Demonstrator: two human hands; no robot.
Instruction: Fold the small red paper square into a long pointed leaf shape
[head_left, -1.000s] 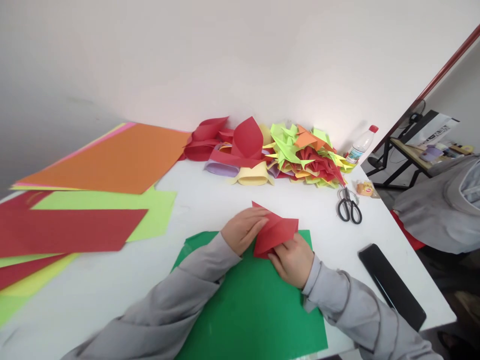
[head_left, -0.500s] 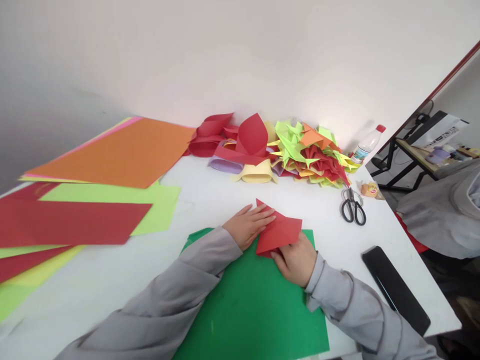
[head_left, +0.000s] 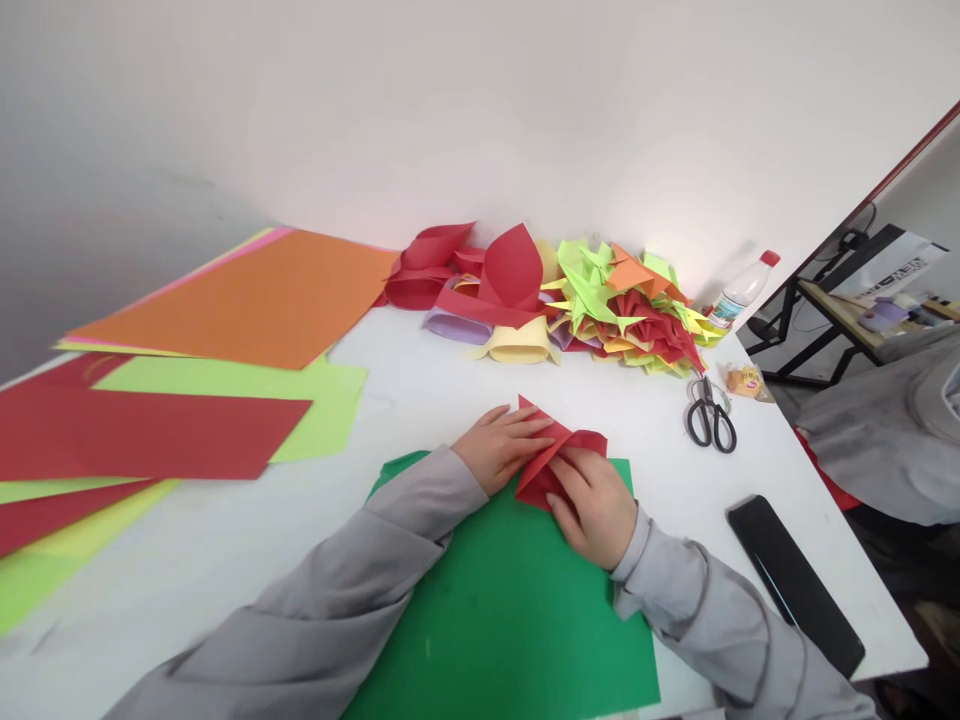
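Observation:
A small folded piece of red paper (head_left: 534,484) lies over the far part of a green sheet (head_left: 517,610). My left hand (head_left: 495,447) rests flat on the paper's left side, its fingers stretched toward the right. On the other side my right hand (head_left: 598,508) grips the paper's flap between thumb and fingers. That flap curls up and over toward the left. My right fingertips partly hide the fold.
Left are an orange sheet (head_left: 262,300) and a red sheet (head_left: 165,430) over green and yellow ones. Behind lie red rolled paper shapes (head_left: 514,270) and folded paper pieces (head_left: 592,285). Scissors (head_left: 709,420), a phone (head_left: 795,585), a bottle (head_left: 742,290) and a person's sleeve (head_left: 862,430) are right.
My right hand has lifted the red paper's right flap and bent it over to the left. My left hand keeps its place on the paper.

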